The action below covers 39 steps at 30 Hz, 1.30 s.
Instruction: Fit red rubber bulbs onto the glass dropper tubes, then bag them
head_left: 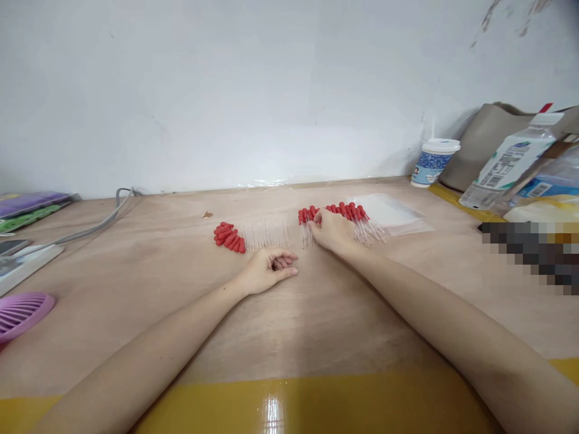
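Note:
My right hand [332, 231] reaches into a row of droppers with red rubber bulbs [348, 211] and thin clear tubes. Its thumb and fingers are closed at one of the droppers near the left part of the row; the grip itself is partly hidden. My left hand [268, 269] rests on the table, palm turned sideways, fingers loosely curled and thumb apart, with nothing in it. Just beyond it lies a row of bare clear tubes [265, 235]. Left of those tubes is a small pile of loose red rubber bulbs [228, 237].
Clear plastic bags [391, 212] lie behind the droppers. A lidded paper cup [434, 163], a plastic bottle [511, 160] and a grey container [479, 135] stand at the right. A grey cable [97, 226], packets [34, 208] and a pink slotted object [25, 313] are at the left.

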Motion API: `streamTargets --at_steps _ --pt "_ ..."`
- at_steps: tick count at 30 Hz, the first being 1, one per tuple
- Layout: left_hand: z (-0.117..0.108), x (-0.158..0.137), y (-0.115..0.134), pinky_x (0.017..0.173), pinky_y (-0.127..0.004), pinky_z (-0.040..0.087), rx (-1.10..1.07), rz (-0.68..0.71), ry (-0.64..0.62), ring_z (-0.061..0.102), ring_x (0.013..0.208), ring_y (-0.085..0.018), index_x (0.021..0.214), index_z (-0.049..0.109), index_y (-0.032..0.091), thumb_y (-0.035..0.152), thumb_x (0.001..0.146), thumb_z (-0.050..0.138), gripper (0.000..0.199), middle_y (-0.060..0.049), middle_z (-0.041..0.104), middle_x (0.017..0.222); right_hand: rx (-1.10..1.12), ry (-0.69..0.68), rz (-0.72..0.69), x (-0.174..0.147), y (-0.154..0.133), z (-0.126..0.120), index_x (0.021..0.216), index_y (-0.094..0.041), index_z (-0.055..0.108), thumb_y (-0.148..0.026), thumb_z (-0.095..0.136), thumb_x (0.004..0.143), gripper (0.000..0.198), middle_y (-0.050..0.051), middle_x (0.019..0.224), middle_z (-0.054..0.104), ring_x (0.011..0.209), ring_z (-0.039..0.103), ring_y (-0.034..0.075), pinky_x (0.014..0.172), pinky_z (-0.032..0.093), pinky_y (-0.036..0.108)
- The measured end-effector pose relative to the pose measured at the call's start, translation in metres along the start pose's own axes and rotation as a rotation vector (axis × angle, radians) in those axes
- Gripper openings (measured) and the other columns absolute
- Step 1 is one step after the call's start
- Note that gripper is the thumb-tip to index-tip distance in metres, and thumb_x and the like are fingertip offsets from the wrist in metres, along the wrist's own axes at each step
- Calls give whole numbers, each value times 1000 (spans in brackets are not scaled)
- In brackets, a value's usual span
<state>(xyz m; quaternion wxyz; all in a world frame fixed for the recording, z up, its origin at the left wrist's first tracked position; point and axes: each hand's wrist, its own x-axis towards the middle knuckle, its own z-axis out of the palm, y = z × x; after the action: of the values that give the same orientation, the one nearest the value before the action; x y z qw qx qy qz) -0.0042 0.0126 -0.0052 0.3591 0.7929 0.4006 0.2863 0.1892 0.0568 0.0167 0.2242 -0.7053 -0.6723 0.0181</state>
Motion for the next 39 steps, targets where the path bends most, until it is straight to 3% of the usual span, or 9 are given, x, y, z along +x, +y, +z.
streamTargets --at_steps 6,10,13,17,21,27,31,36,39 --pt "4 -1 2 60 -23 45 76 43 65 54 64 -11 92 64 14 37 74 60 29 -4 62 75 -13 -79 -119 -4 -29 6 86 -21 65 -38 46 80 26 7 90 66 90 59 23 72 42 31" --pt "-5 2 4 52 -23 37 317 85 368 47 54 -11 66 59 14 40 78 53 29 -1 56 61 -59 -147 -89 4 -49 12 92 -16 65 -36 47 79 30 14 93 65 88 60 26 70 44 34" --pt "-33 7 7 59 -25 39 544 34 508 50 62 -14 61 55 15 38 79 50 30 -2 56 63 -73 -207 -64 10 -58 15 95 -13 64 -29 50 77 28 17 97 64 89 61 25 71 44 34" --pt "-81 10 6 63 -28 39 842 -235 482 54 76 -21 76 62 18 34 74 52 19 -6 59 79 -71 -248 -62 15 -66 17 92 -13 66 -24 52 75 24 18 94 65 89 61 25 72 44 33" --pt "-107 5 2 56 -28 37 932 -433 347 56 74 -23 62 61 19 41 67 56 23 -8 61 81 -59 -259 -77 11 -67 12 88 -12 65 -23 48 77 23 18 92 65 88 61 26 70 44 33" --pt "-104 4 3 51 -27 34 956 -506 246 56 66 -22 52 59 20 45 65 56 28 -5 59 57 -1 -102 -183 -15 -35 -8 102 -9 51 -27 34 86 30 16 87 63 79 60 24 67 42 32" --pt "-103 6 -1 51 -29 34 972 -493 238 56 59 -23 41 51 19 41 66 54 33 -6 54 50 113 4 -411 -33 10 -7 98 -13 48 -24 30 88 24 11 88 61 78 56 20 71 40 30" --pt "-103 5 6 58 -34 38 1060 -504 329 57 70 -29 53 53 17 35 68 52 24 -13 61 71 179 158 -597 -48 52 1 110 -12 48 -20 30 87 30 13 103 58 99 51 21 85 38 34" --pt "-89 4 19 67 -37 39 1238 -347 414 56 80 -32 69 56 13 29 73 49 18 -17 59 81 205 134 -574 -53 58 -2 103 -13 52 -21 31 88 28 11 94 59 90 53 20 79 41 32"
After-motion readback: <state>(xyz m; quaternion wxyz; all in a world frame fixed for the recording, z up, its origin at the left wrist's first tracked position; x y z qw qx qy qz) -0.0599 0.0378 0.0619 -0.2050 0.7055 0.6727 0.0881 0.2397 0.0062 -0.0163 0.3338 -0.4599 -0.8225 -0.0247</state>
